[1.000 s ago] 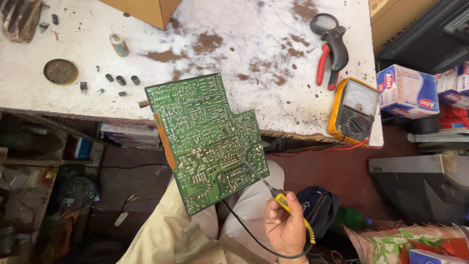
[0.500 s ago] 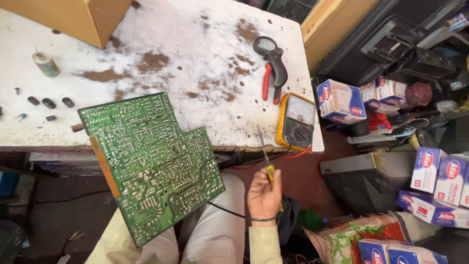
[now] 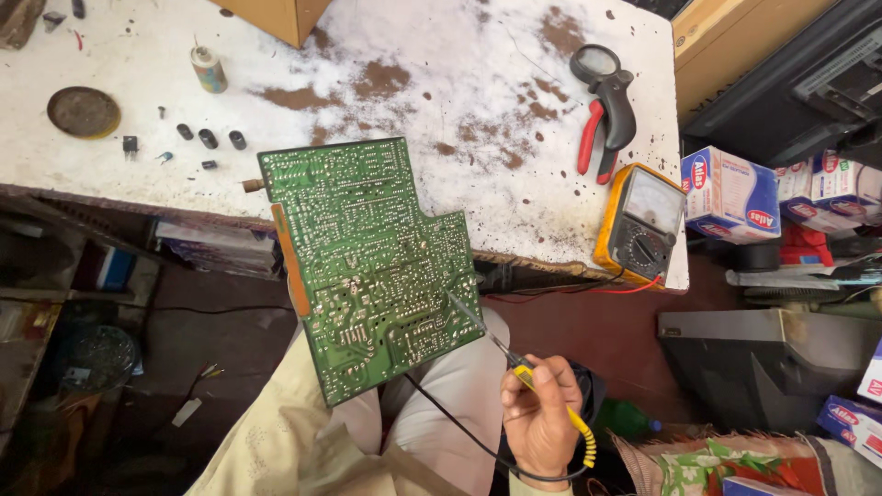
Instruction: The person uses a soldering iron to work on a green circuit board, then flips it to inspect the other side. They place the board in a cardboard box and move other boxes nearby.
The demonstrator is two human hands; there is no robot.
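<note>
A green circuit board [image 3: 367, 266] sits at the centre of the frame, solder side up and tilted, its top corner overlapping the near edge of the white, rust-stained bench [image 3: 413, 83] and its lower part above the person's lap. The right hand [image 3: 540, 418], at the lower middle right, is clenched around a yellow-handled probe [image 3: 514, 367] with a black lead curling below the wrist; the thin metal tip touches the right edge of the board. The left hand is hidden beneath the board, so I cannot tell how it grips; only a pale sleeve [image 3: 276, 450] shows at the lower left. At the right edge of the bench lies a yellow analogue multimeter [image 3: 640, 223], with red and black leads trailing under the edge. Above it rest red-handled pliers [image 3: 606, 129] with a magnifier beside them. In the upper left lie a round brown tin lid [image 3: 83, 111], a small bottle [image 3: 209, 69] and a few small black components [image 3: 209, 139].
</note>
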